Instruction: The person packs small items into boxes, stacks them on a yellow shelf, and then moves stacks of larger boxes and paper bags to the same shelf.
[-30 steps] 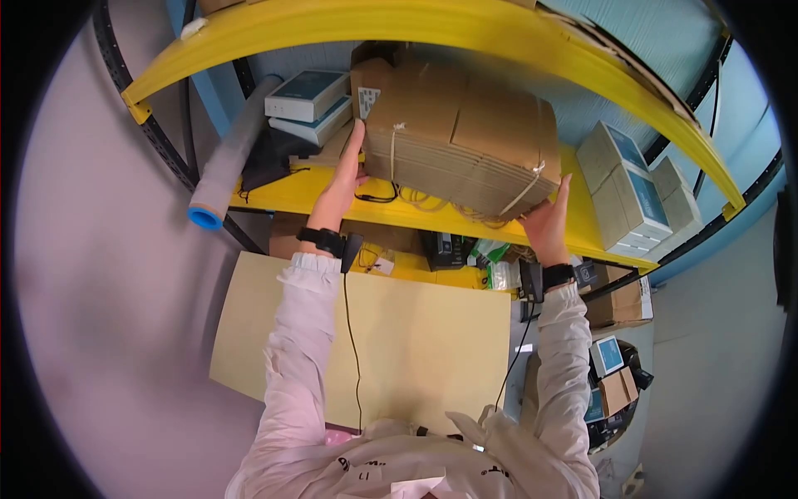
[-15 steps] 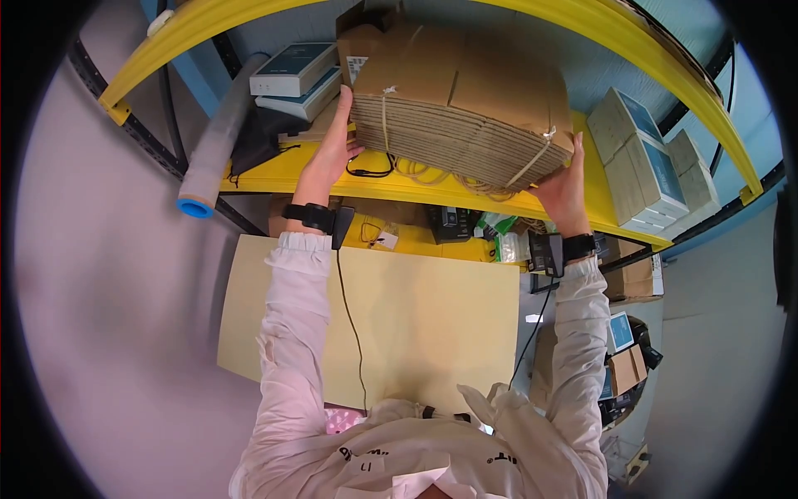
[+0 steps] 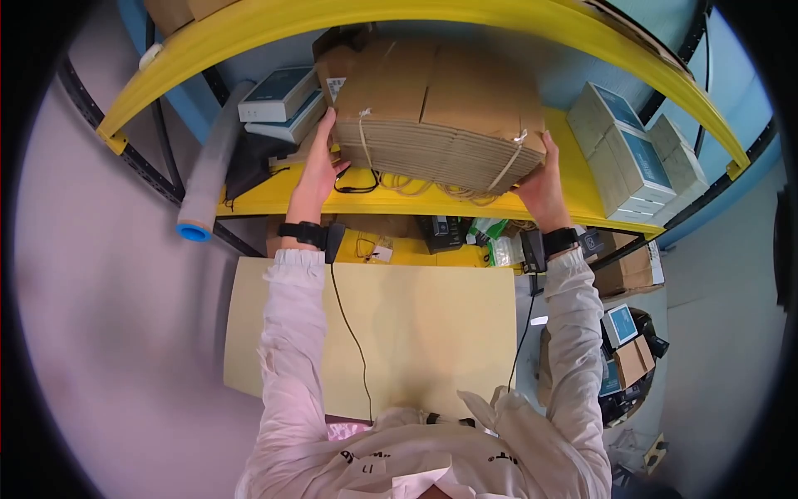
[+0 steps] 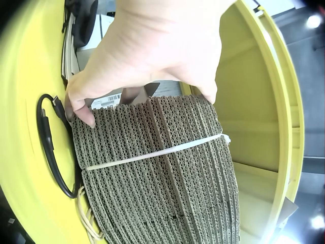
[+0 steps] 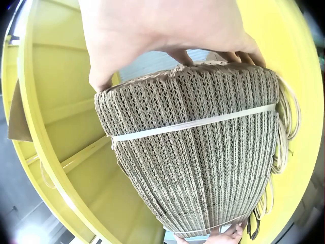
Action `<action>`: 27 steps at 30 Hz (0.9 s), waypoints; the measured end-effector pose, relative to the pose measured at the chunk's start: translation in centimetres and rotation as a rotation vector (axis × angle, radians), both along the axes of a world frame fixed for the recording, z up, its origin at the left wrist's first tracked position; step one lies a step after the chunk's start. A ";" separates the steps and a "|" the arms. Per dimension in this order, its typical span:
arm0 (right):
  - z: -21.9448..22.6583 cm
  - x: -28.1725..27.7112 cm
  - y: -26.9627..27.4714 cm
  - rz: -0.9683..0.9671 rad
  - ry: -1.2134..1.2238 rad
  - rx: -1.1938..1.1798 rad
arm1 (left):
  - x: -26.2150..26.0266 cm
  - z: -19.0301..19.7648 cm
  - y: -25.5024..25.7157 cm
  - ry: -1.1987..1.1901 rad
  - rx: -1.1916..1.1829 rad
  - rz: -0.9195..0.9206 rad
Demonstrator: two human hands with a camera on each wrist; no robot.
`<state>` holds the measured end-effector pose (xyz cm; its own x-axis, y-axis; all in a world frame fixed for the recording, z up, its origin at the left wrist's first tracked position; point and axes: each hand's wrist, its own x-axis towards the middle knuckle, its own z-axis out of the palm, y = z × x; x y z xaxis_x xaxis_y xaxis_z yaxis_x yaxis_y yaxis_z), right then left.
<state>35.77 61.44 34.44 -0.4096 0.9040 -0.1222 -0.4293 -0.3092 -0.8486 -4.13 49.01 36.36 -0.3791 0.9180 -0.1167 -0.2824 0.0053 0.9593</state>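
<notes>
A thick bundle of flattened cardboard boxes (image 3: 436,137), bound near each end by a whitish strap, is on the yellow shelf (image 3: 258,195). My left hand (image 3: 314,170) grips its left end, thumb at the upper edge and fingers curled at the lower edge in the left wrist view. At the other end my right hand (image 3: 544,187) holds it the same way, with the thumb on the top corner and the fingertips round the bottom corner. Corrugated edges (image 4: 157,168) face me. Loops of pale cord (image 5: 285,122) and a black cable (image 4: 48,147) lie by the bundle's lower edge.
White boxes with blue tops (image 3: 623,158) stand right of the bundle. More blue-topped boxes (image 3: 283,91) and a wrapped roll (image 3: 208,166) are at left. A yellow beam (image 3: 399,18) crosses above. Below the shelf is a pale tabletop (image 3: 416,333).
The head view has shifted, so shelf and bundle sit a little further left and higher than a second ago. Both hands keep their hold on the bundle's ends.
</notes>
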 end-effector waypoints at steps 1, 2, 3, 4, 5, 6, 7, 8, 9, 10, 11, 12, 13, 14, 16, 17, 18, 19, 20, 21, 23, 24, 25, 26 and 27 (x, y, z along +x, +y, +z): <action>0.2 -0.1 -0.1 -0.040 -0.029 -0.003 | 0.2 0.1 -0.2 -0.004 -0.003 0.010; 0.4 -0.2 -0.6 -0.048 -0.043 0.014 | 0.3 0.1 -0.3 -0.008 -0.006 0.022; 0.7 -0.2 -1.0 -0.053 -0.038 0.025 | 0.4 0.1 -0.4 -0.004 0.005 0.018; 0.7 -0.2 -1.5 -0.088 -0.025 0.015 | 0.4 0.0 -0.6 0.006 0.007 0.018; 0.8 -0.3 -2.0 -0.121 -0.014 0.007 | 0.4 -0.1 -0.6 0.014 0.011 0.020; 1.4 -0.1 -2.8 -0.090 0.001 0.039 | 0.3 -0.2 -0.7 0.028 0.002 0.015; 1.1 0.1 -2.8 -0.089 0.001 0.042 | 0.3 -0.5 -0.8 0.027 0.005 0.015; 0.8 0.3 -2.7 -0.078 0.026 0.058 | 0.6 -0.5 -1.0 0.034 0.018 0.035; 0.5 0.6 -2.6 -0.067 0.052 0.073 | 0.8 -0.3 -1.1 0.042 0.030 0.054; 0.1 0.9 -2.6 -0.067 0.051 0.074 | 0.9 -0.2 -1.3 0.041 0.030 0.054; 0.1 1.1 -2.8 -0.087 0.056 0.083 | 1.0 -0.1 -1.5 0.048 0.045 0.026; 0.1 1.3 -3.1 -0.106 0.061 0.091 | 1.2 0.0 -1.7 0.054 0.059 -0.001; 0.2 1.4 -3.3 -0.106 0.061 0.092 | 1.3 0.1 -1.8 0.054 0.059 0.000; 0.5 1.8 -3.7 -0.102 0.065 0.095 | 1.6 0.1 -2.1 0.057 0.070 -0.003; 1.2 2.3 -4.5 -0.093 0.069 0.101 | 2.2 0.4 -2.6 0.058 0.084 -0.002; 1.7 2.5 -4.9 -0.104 0.065 0.129 | 2.6 0.5 -2.8 0.049 0.097 0.003; 2.1 2.7 -5.4 -0.115 0.060 0.154 | 2.9 0.6 -3.1 0.039 0.107 0.007; 2.4 3.0 -5.7 -0.108 0.058 0.158 | 3.2 0.8 -3.3 0.037 0.112 0.014; 2.6 3.3 -5.9 -0.121 0.072 0.162 | 3.4 1.3 -3.6 0.043 0.130 -0.009; 2.8 3.8 -6.2 -0.131 0.085 0.164 | 3.8 1.6 -4.0 0.048 0.147 -0.029; 3.2 4.9 -6.6 -0.138 0.108 0.164 | 5.2 2.5 -4.9 0.030 0.168 -0.001; 3.3 5.4 -6.9 -0.157 0.135 0.156 | 5.8 2.7 -5.5 0.018 0.182 0.015; 3.4 6.0 -7.2 -0.141 0.131 0.158 | 6.0 2.6 -5.8 0.014 0.185 0.030; 3.8 6.5 -7.6 -0.156 0.138 0.163 | 6.3 2.7 -6.2 -0.004 0.196 0.000; 4.1 6.7 -8.1 -0.175 0.145 0.165 | 6.3 2.8 -6.4 -0.022 0.206 -0.034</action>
